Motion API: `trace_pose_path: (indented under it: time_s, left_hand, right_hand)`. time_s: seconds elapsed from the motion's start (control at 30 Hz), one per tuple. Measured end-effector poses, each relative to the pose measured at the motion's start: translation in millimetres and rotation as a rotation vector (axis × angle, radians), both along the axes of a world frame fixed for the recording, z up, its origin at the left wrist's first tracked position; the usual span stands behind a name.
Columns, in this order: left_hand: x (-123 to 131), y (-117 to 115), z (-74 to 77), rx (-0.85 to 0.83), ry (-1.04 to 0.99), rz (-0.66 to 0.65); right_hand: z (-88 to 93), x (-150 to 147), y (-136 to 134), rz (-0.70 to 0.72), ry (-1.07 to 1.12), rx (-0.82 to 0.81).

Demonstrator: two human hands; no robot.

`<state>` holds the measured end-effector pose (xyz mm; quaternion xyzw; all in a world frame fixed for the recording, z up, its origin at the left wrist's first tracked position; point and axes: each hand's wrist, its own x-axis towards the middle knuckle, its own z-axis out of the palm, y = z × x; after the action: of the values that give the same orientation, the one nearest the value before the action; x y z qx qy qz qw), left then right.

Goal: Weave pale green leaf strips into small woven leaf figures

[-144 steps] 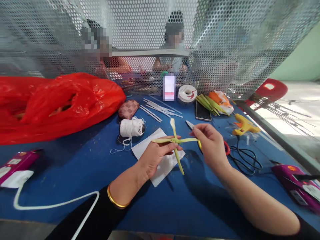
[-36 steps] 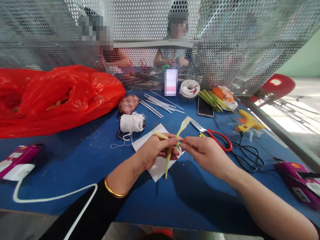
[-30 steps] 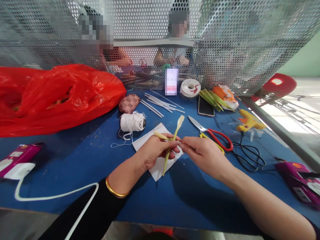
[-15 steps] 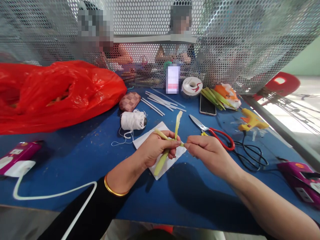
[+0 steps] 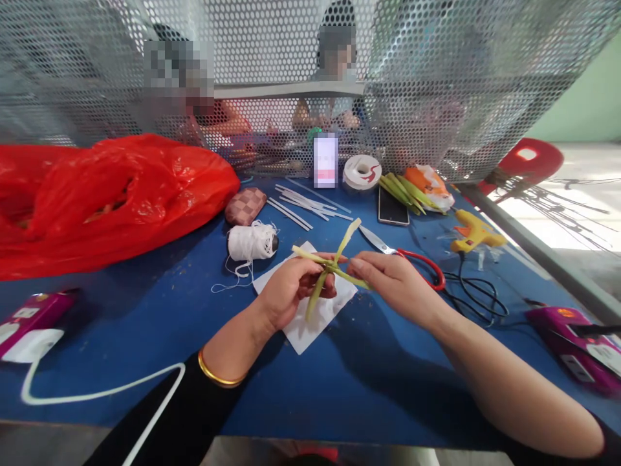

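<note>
Two yellow-green leaf strips (image 5: pixel 324 265) cross each other in an X just above a white paper sheet (image 5: pixel 310 320) on the blue table (image 5: pixel 145 310). My left hand (image 5: pixel 291 291) pinches them at the crossing, thumb on top. My right hand (image 5: pixel 392 281) is closed on the right end of one strip, fingers pressed together. A gold bangle (image 5: pixel 216 377) sits on my left wrist.
A red plastic bag (image 5: pixel 107 194) fills the back left. Near the hands lie a spool of white thread (image 5: pixel 250 243), red-handled scissors (image 5: pixel 412 259), white strips (image 5: pixel 305 207), a phone (image 5: pixel 392 213), a yellow glue gun (image 5: pixel 473 234) and purple devices (image 5: pixel 577 346). People sit behind a perforated screen (image 5: pixel 436 77).
The two strips have turned from nearly folded together into a wider X. My right hand has shifted its pinch onto the right end of one strip.
</note>
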<state>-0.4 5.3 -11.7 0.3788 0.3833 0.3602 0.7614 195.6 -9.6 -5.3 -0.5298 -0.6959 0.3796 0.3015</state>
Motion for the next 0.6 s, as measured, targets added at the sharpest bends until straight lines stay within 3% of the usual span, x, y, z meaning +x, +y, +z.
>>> trace_pose_path:
  time_s: [0.17, 0.27, 0.4, 0.6]
  left_hand:
    - [8.1, -6.2, -1.0, 0.029, 0.113, -0.067]
    - [12.4, -10.0, -2.9, 0.088, 0.179, -0.086]
    - [14.2, -11.9, -7.8, 0.132, 0.218, -0.066]
    - [14.4, -11.8, -10.4, 0.178, 0.25, -0.118]
  right_hand:
    - [-11.5, -7.8, 5.2, -0.13, 0.381, -0.092]
    - [-16.5, -12.4, 2.8, -0.142, 0.481, -0.124]
    - [-20.0, -14.8, -0.9, -0.188, 0.478, -0.044]
    - [-18.4, -19.0, -9.3, -0.22, 0.269, 0.283]
